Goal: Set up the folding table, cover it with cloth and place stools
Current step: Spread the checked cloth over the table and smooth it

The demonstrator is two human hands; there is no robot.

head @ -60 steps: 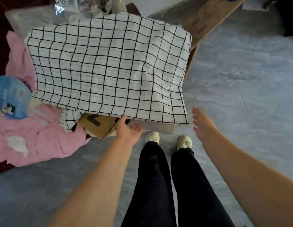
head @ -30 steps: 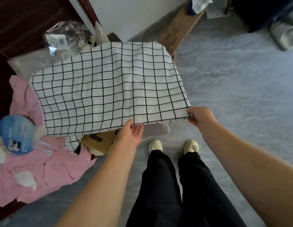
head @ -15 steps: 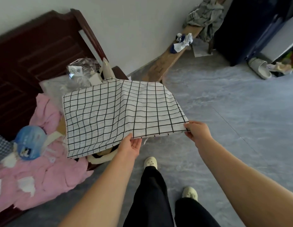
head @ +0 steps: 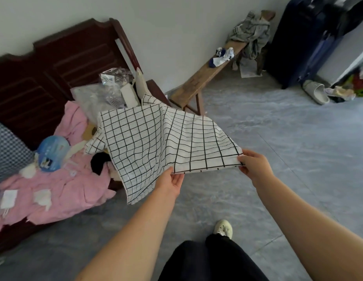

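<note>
A white cloth with a black grid (head: pixel 156 142) hangs in the air in front of me, above the floor and the edge of a dark wooden settee (head: pixel 34 74). My left hand (head: pixel 170 183) pinches its near edge from below, and a loose corner droops beside that hand. My right hand (head: pixel 254 165) grips the near right corner. The far part of the cloth sags toward the clutter on the settee. No folding table or stool shows in this view.
The settee holds pink clothing (head: pixel 55 187), a blue round pack (head: pixel 52 153) and plastic bags (head: pixel 107 88). A long wooden bench (head: pixel 205 80) with socks and grey clothes runs along the wall. A dark suitcase (head: pixel 298 43) and slippers (head: pixel 316 92) stand at the back right. Grey tiled floor (head: pixel 277 159) lies to my right.
Both hands took hold of the cloth's near edge and lifted it off the settee. It has been drawn toward me and rightward while my view rose and one foot stepped back.
</note>
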